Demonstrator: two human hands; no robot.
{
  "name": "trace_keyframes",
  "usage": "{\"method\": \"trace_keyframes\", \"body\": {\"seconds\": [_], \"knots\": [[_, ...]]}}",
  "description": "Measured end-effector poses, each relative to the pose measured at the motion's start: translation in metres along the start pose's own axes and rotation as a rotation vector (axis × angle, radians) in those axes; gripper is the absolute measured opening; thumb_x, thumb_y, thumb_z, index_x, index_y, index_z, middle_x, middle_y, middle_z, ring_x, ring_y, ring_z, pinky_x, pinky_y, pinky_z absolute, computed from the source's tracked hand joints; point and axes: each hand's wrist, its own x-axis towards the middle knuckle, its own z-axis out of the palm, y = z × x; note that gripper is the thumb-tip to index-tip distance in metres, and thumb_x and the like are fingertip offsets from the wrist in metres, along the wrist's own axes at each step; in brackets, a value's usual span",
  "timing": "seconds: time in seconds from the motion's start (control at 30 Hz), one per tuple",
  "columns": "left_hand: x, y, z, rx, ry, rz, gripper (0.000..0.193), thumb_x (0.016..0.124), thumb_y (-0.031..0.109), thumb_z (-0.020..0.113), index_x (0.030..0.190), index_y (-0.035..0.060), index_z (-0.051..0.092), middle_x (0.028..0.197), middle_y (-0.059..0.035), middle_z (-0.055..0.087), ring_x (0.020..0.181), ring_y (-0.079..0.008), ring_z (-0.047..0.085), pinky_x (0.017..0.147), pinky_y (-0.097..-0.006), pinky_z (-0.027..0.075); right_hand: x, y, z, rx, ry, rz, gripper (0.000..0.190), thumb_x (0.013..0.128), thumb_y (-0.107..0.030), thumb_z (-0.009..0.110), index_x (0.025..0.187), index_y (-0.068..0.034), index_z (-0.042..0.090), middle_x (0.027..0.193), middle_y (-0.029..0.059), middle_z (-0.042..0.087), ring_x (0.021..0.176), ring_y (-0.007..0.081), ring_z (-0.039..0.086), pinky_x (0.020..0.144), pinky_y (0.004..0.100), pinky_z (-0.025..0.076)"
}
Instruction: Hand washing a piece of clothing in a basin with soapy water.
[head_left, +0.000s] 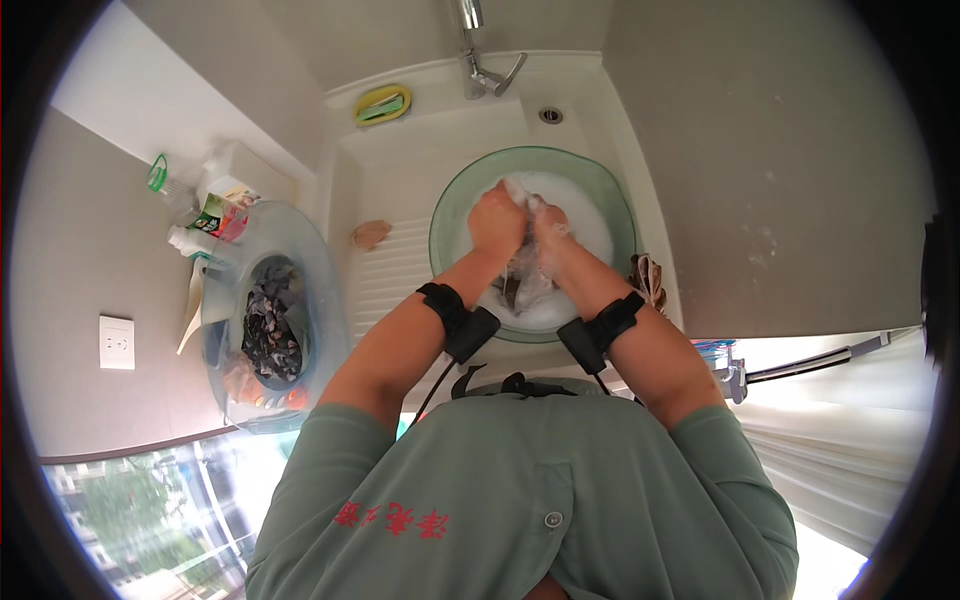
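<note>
A round green translucent plastic basin stands in the white laundry sink, holding white suds. Over its middle, my left hand is closed on a wet, soapy cloth. My right hand grips the same cloth close beside it, the two fists nearly touching. Foam clings to the fingers and hides parts of them. The lower part of the cloth hangs into the suds and looks greyish with darker patches. What kind of cloth or garment it is, I cannot tell.
Behind the basin rises a chrome faucet, near a drain. A yellow soap dish sits on the rim. Left are a ribbed washboard, a clear tub with dark patterned cloth, and bottles. Brown cloth lies right.
</note>
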Motion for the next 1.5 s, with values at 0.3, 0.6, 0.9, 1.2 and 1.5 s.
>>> {"method": "trace_keyframes", "body": {"seconds": [0.3,0.6,0.9,1.2,1.5], "knots": [[-0.013,0.03,0.0,0.004,-0.012,0.02,0.027,0.09,0.028,0.052,0.089,0.002,0.059,0.074,-0.0229,0.063,0.072,-0.0446,0.06,0.064,-0.051,0.047,0.018,0.002,-0.023,0.035,-0.157,0.01,0.042,0.097,-0.039,0.042,0.114,-0.004,0.059,0.11,0.0144,0.06,0.099,0.027,0.058,0.081,0.04,0.048],[0.024,-0.019,-0.041,-0.424,-0.265,0.135,0.028,0.08,0.025,0.07,0.088,0.0034,0.054,0.084,-0.0124,0.063,0.076,-0.0283,0.061,0.07,-0.0371,0.048,-0.064,-0.079,-0.026,-0.111,-0.414,-0.108,0.039,0.085,-0.033,0.067,0.105,0.0,0.063,0.095,0.0101,0.066,0.086,0.0229,0.064,0.081,0.0354,0.052],[0.002,-0.067,-0.029,-0.292,-0.225,0.043,0.026,0.069,0.009,0.064,0.093,0.0034,0.057,0.084,-0.011,0.062,0.076,-0.0269,0.06,0.068,-0.0364,0.046,-0.086,-0.102,-0.014,-0.544,-0.314,-0.472,0.031,0.079,-0.028,0.073,0.093,-0.001,0.069,0.091,0.0074,0.066,0.077,0.0179,0.061,0.072,0.0317,0.049],[0.027,-0.067,-0.038,-1.129,-0.103,-0.492,0.025,0.083,0.021,0.053,0.093,-0.0007,0.058,0.086,-0.0054,0.056,0.078,-0.0192,0.055,0.072,-0.0343,0.046,-0.036,-0.093,-0.05,-1.031,-0.146,-0.656,0.044,0.08,-0.04,0.071,0.097,0.001,0.069,0.086,0.0065,0.066,0.075,0.0172,0.058,0.072,0.0325,0.047],[0.03,-0.051,-0.049,-1.082,-0.205,-0.729,0.032,0.084,0.026,0.053,0.097,-0.0025,0.06,0.093,-0.0152,0.061,0.085,-0.024,0.06,0.075,-0.0379,0.049,-0.031,-0.077,-0.048,-0.536,-0.415,-0.388,0.038,0.084,-0.034,0.068,0.104,-0.002,0.064,0.1,0.0073,0.063,0.095,0.0173,0.058,0.086,0.0326,0.046]]}}
